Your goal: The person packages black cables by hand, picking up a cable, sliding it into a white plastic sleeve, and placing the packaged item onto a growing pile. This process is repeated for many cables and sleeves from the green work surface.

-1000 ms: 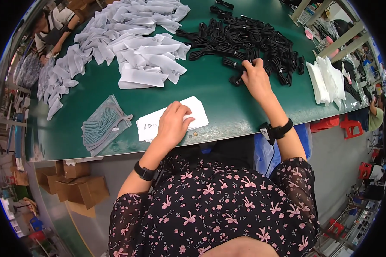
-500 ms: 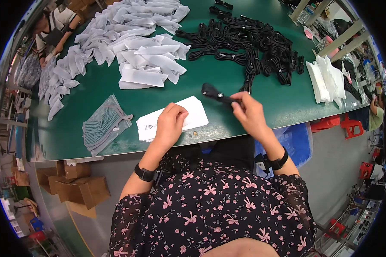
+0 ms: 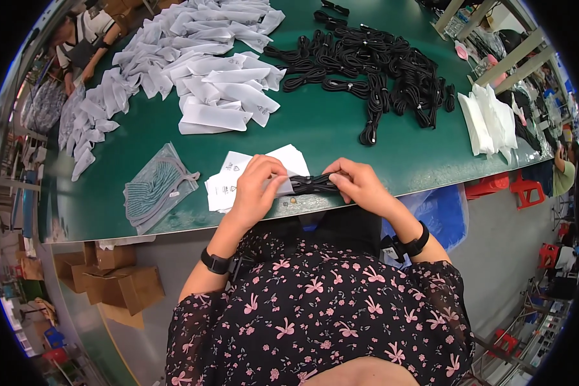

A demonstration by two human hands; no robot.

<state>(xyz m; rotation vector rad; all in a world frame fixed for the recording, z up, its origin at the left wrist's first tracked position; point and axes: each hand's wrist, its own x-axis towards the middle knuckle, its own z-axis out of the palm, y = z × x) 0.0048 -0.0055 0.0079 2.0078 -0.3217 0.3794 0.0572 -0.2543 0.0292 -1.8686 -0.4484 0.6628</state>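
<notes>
Cable bundle (image 3: 313,184), ends hidden by fingers (image 3: 271,185)

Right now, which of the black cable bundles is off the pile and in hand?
The coiled black cable bundle at the table's near edge, held between the left hand and right hand, entering a white pouch. The others lie in the cable pile far across the green table.

Mesh pouch (image 3: 156,187) on green table (image 3: 315,128); cardboard boxes (image 3: 119,283) below.

A long green table (image 3: 341,138) fills the room; cardboard boxes (image 3: 119,283) stand below its near edge (on grey floor), red stools (image 3: 505,186) at its right end.
</notes>
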